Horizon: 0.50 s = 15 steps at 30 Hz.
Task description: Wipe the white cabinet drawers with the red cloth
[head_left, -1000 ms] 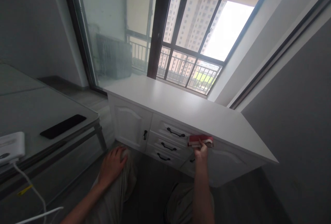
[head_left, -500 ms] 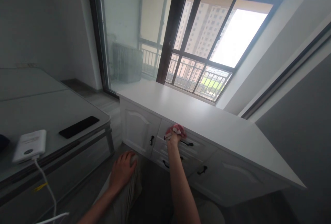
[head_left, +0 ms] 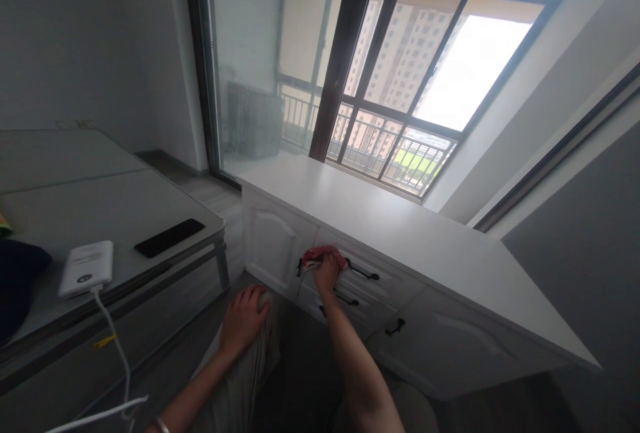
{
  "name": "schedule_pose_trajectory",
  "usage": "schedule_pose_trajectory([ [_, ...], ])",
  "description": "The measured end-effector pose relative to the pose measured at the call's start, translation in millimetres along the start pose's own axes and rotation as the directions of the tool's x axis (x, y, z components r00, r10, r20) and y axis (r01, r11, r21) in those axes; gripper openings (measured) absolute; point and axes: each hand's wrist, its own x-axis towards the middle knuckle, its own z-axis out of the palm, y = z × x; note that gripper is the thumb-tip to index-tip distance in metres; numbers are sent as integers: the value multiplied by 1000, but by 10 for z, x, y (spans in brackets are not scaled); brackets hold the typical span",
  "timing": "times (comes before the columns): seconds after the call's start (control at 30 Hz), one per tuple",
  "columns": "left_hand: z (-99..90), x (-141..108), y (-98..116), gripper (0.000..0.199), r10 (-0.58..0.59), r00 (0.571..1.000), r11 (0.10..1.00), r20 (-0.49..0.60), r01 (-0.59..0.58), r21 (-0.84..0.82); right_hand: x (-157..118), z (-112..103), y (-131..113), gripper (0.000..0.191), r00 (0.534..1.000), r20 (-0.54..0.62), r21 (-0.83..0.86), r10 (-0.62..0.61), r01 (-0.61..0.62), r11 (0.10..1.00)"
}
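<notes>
My right hand [head_left: 327,274] grips a red and white cloth [head_left: 324,253] and presses it against the front of the top drawer [head_left: 393,273] of a white cabinet [head_left: 400,226]. The cloth lies left of the drawer's black handle [head_left: 364,270], close to its left end. Part of the cloth is hidden behind the fingers. My left hand [head_left: 245,320] rests on my knee with its fingers stretched out, holding nothing.
To the left stands a grey folding table [head_left: 110,203] with a black phone [head_left: 170,238], a white power bank [head_left: 87,268] with a white cable [head_left: 117,346], and a dark blue cloth-like item [head_left: 20,280]. Behind the cabinet are a sliding glass door [head_left: 260,53] and windows.
My right hand has moved the cloth left and slightly down across the drawer front. My left hand stays on the knee. The view has shifted slightly.
</notes>
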Motion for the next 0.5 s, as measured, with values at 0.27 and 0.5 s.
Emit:
schedule_pose_trajectory([
  [0.27,16,0,-9,39,5,1000,1000,-21,-5,-21,-352,-397,499,46,979,204,-383,5,75,921],
  [0.5,22,10,-69,42,17,1000,1000,3,-17,-19,-644,-997,1105,41,979,147,-461,139,-56,886],
])
